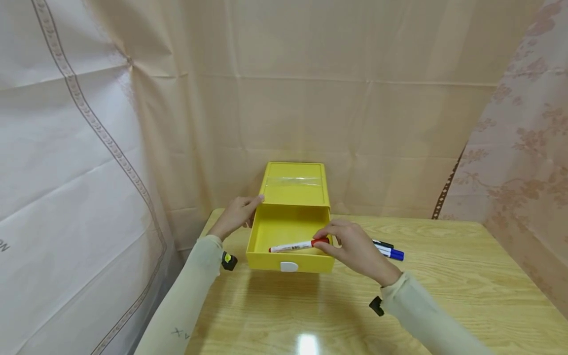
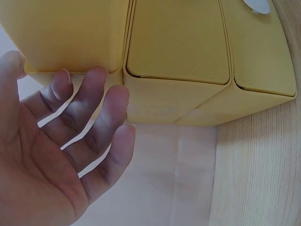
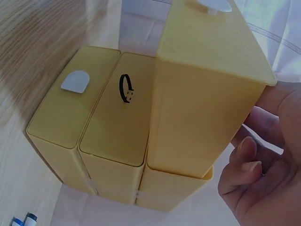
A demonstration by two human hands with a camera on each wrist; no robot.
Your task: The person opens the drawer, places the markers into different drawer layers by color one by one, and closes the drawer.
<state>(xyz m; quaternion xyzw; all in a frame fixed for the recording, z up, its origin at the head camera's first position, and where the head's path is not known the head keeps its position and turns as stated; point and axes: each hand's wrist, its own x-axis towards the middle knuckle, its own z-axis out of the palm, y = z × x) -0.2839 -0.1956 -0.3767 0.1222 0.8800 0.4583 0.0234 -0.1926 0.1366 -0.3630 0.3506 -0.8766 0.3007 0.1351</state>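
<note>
Pinching the red-capped marker (image 1: 293, 246) between thumb and fingers of the right hand (image 1: 355, 249), over the pulled-out drawer (image 1: 266, 262) left of that hand, resting a loosely bent left hand (image 1: 237, 214) against the box (image 1: 293, 195), seemingly mid-placing, calling for lowering and loosening.

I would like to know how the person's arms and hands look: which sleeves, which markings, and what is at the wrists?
The left sleeve and right sleeve are pale cream; the left one bears small dark marks. A small black device shows by each wrist: the left device has a yellow-green patch, the right device looks plain. The left hand and right hand are gloveless.
</note>
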